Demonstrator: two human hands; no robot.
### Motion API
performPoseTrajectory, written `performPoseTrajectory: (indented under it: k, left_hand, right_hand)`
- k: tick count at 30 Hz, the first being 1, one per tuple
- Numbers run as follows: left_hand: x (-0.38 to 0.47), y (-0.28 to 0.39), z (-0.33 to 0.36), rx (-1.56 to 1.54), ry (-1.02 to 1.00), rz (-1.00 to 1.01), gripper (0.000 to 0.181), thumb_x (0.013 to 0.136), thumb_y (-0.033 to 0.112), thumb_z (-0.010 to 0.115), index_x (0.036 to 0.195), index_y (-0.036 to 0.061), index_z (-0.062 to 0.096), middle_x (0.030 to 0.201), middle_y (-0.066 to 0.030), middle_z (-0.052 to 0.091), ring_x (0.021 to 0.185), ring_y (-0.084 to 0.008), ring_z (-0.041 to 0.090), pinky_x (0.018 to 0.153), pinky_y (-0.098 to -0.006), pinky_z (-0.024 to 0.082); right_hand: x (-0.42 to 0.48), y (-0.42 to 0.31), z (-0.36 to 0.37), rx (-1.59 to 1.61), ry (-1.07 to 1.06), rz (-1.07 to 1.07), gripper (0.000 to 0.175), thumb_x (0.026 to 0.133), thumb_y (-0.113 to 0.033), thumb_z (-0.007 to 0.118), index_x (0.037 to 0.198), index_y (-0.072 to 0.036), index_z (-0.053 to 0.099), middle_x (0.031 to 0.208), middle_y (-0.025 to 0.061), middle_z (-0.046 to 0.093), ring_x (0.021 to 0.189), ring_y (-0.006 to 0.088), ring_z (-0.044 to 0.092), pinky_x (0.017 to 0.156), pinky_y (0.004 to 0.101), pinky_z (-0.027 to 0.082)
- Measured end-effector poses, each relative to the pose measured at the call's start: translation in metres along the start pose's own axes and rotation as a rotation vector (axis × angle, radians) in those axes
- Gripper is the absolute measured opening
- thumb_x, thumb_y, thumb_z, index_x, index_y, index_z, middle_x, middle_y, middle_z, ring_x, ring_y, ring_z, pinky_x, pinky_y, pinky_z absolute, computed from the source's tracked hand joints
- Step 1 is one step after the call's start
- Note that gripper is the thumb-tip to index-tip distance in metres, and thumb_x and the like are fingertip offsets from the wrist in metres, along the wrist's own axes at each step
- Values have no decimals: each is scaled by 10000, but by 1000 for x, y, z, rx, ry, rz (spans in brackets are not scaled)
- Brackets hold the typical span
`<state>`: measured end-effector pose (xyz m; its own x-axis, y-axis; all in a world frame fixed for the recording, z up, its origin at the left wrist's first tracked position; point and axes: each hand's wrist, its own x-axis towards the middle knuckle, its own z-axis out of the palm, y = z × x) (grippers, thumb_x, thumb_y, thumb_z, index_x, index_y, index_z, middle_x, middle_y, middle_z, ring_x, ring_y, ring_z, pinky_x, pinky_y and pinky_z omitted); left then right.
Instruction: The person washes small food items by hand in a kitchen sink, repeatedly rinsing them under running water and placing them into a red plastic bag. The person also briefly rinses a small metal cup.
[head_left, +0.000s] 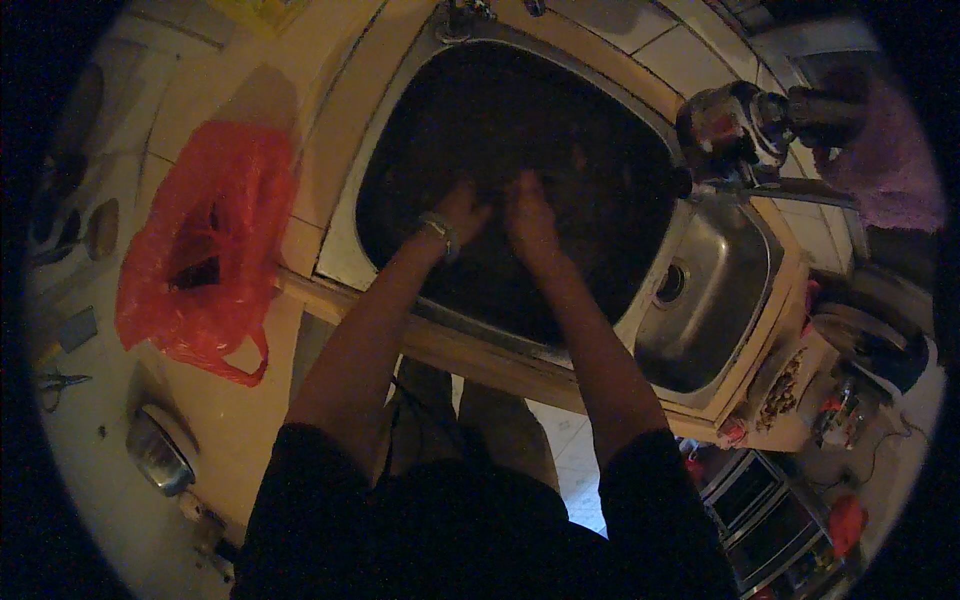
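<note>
Both of my hands reach into the large dark sink basin (480, 300), whose inside is in deep shadow. My left hand (466, 214) has curled fingers pointing inward, and a pale band (441, 231) circles its wrist. A short gap to the right of it is my right hand (531, 217), its back turned up and its fingers partly bent. The two hands face each other near the middle of the basin. Darkness hides whatever lies between or under the fingers, so I cannot tell if either one holds something.
A red plastic bag (217, 247) sits on the counter at left, with a metal bowl (159, 452) below it. Right of the basin is a small steel sink (724, 262) with an open drain. A faucet (454, 22) stands behind. Scissors (56, 382) lie far left.
</note>
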<state>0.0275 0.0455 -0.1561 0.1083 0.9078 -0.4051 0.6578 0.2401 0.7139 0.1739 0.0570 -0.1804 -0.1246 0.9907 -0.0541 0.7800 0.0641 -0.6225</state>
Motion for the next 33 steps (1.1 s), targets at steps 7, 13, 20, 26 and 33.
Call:
performPoseTrajectory:
  k: [7, 13, 20, 26, 33]
  left_hand:
    - [18, 0, -15, 97, -267, -69, 467, 893, 327, 413, 1326, 150, 420, 1361, -203, 381, 1228, -384, 391, 1044, -445, 302]
    - [11, -13, -1, 181, -178, -102, 515, 917, 391, 377, 1390, 195, 321, 1423, -180, 300, 1303, -367, 289, 1074, -436, 253]
    - [14, -23, 17, -109, -168, -100, 579, 854, 411, 505, 1316, 70, 428, 1381, -159, 389, 1268, -350, 359, 1072, -390, 256]
    - [0, 16, -16, -681, -406, -455, 444, 877, 294, 547, 1274, 110, 475, 723, -15, 584, 612, -131, 550, 524, -260, 463]
    - [-65, 80, -65, -1602, -632, -15, 670, 896, 559, 393, 1401, 138, 262, 592, 44, 433, 461, -48, 388, 394, -188, 340]
  right_hand:
    - [2, 13, -8, -330, -341, 179, 306, 853, -157, 498, 1132, -41, 545, 952, 223, 617, 855, 377, 611, 751, 463, 504]
    - [-3, 34, 6, -472, -348, -16, 397, 825, -129, 509, 1211, -35, 504, 1032, 208, 603, 888, 352, 602, 802, 446, 498]
    - [-19, 52, 28, -104, -64, -80, 342, 861, -149, 459, 1162, 1, 518, 972, 210, 601, 839, 334, 602, 761, 444, 493]
    - [-1, 16, -29, 1226, -423, 541, 560, 851, -563, 404, 1015, -66, 605, 636, 49, 519, 530, 173, 470, 498, 284, 386]
    - [-29, -75, -148, 1867, -712, 574, 912, 709, -842, 238, 1108, -80, 540, 690, 24, 544, 470, 116, 423, 385, 243, 307]
